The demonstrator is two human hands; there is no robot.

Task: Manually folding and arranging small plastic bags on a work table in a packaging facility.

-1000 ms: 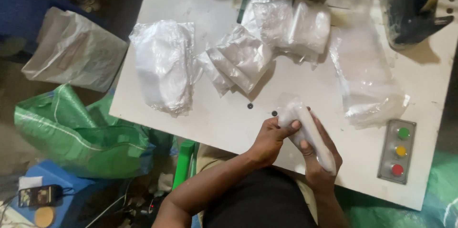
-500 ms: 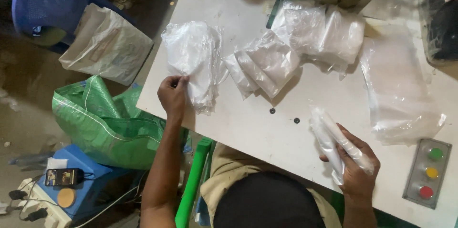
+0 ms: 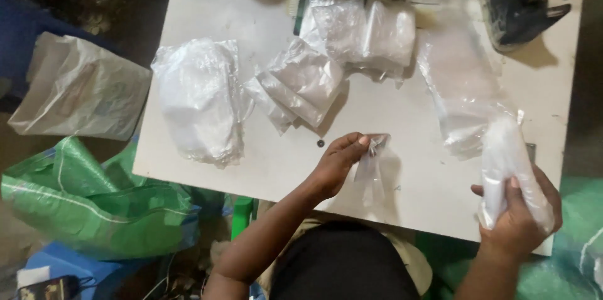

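My left hand (image 3: 339,162) pinches a small clear bag (image 3: 372,171) at its top; the bag hangs toward 6 o'clock over the white counter (image 3: 377,118). My right hand (image 3: 516,212) is closed around a white packet (image 3: 505,168) pointing to 12 o'clock. What's inside is too blurry to tell.

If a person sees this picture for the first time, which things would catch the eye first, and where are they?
First come the two hands at the near edge of the white table: the left hand pinches a small clear plastic bag by its top, and the right hand grips a whitish plastic-wrapped bundle. Next, the heaps of clear bags across the tabletop, and the bright green sack on the floor at the left.
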